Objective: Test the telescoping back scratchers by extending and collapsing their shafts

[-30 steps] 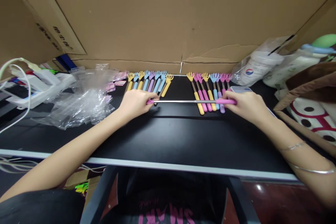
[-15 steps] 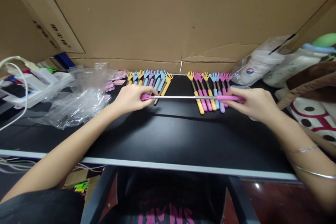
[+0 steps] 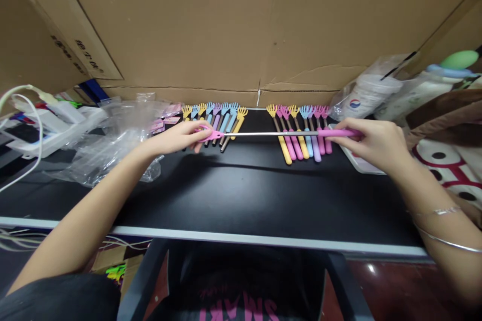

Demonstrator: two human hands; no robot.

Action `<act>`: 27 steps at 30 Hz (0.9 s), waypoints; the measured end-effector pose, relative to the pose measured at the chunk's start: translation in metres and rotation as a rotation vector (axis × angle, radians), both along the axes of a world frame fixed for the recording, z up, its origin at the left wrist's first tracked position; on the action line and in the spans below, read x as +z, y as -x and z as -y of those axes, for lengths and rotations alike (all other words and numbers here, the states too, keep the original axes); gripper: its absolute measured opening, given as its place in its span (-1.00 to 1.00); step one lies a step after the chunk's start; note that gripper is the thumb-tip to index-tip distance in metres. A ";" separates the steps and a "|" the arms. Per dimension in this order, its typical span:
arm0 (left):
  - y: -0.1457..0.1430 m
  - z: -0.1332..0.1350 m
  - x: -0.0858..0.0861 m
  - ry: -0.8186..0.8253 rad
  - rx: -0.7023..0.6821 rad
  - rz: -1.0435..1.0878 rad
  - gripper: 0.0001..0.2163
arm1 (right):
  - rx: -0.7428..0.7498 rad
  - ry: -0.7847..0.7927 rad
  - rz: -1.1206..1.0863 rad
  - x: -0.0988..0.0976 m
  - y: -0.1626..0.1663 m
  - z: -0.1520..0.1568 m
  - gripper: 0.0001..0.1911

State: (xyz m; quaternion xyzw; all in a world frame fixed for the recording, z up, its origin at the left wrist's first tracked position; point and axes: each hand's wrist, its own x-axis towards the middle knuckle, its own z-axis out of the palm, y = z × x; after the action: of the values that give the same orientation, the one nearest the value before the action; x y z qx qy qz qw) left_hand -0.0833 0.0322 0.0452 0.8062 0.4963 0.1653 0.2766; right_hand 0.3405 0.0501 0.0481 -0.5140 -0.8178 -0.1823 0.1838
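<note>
A pink telescopic back scratcher (image 3: 271, 134) is held level above the black table, its metal rod drawn out long. My left hand (image 3: 184, 135) pinches the pink claw head at the left end. At the other end my right hand (image 3: 371, 143) is closed round the pink handle. Behind the rod lie two rows of back scratchers. The left row (image 3: 226, 123) has yellow, blue and purple ones, partly hidden by my left hand. In the right row (image 3: 293, 146) are yellow, pink, blue and purple ones with their claws toward the back.
Clear plastic bags (image 3: 113, 145) and a white power strip (image 3: 60, 128) with cables lie on the left. On the right stand a bagged white cup (image 3: 371, 95), a bottle (image 3: 429, 93) and a clear-edged case (image 3: 363, 164). A cardboard wall (image 3: 211, 25) closes the back.
My left hand has shifted slightly left and its grip on the claw head has loosened, showing more of it. My right hand has moved a little right with the handle.
</note>
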 end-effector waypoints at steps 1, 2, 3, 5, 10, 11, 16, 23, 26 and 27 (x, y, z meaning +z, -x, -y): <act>-0.001 0.001 0.000 0.008 -0.001 0.020 -0.65 | -0.001 0.015 0.004 -0.001 0.000 -0.001 -0.62; -0.002 0.001 -0.001 0.010 0.000 0.039 -0.67 | 0.000 0.031 0.008 -0.002 0.000 -0.002 -0.61; -0.003 0.001 -0.002 0.016 0.001 0.053 -0.68 | 0.003 0.046 0.012 -0.004 0.000 -0.003 -0.61; -0.003 0.000 -0.004 0.031 0.005 0.072 -0.70 | 0.026 0.082 0.028 -0.008 0.001 -0.005 -0.60; 0.000 -0.003 -0.008 0.028 0.008 0.088 -0.71 | 0.106 0.134 0.088 -0.016 0.004 -0.009 -0.61; 0.000 -0.003 -0.009 0.022 0.005 0.084 -0.71 | 0.114 0.131 0.097 -0.017 0.004 -0.009 -0.60; -0.003 -0.001 -0.008 0.014 -0.011 0.052 -0.71 | 0.123 0.117 0.119 -0.021 0.004 -0.011 -0.50; -0.007 0.002 -0.010 -0.017 0.048 0.084 -0.70 | 0.100 0.115 0.132 -0.015 0.008 -0.003 -0.46; -0.008 0.002 -0.010 -0.044 0.071 0.109 -0.71 | 0.091 0.106 0.147 -0.014 0.009 -0.002 -0.44; -0.008 0.002 -0.010 -0.049 0.078 0.114 -0.71 | 0.092 0.095 0.152 -0.015 0.009 -0.002 -0.44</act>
State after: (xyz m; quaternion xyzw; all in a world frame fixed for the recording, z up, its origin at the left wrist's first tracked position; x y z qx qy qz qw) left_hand -0.0748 0.0299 0.0353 0.7819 0.5067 0.2337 0.2780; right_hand 0.3311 0.0521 0.0335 -0.4686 -0.8599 -0.1732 0.1048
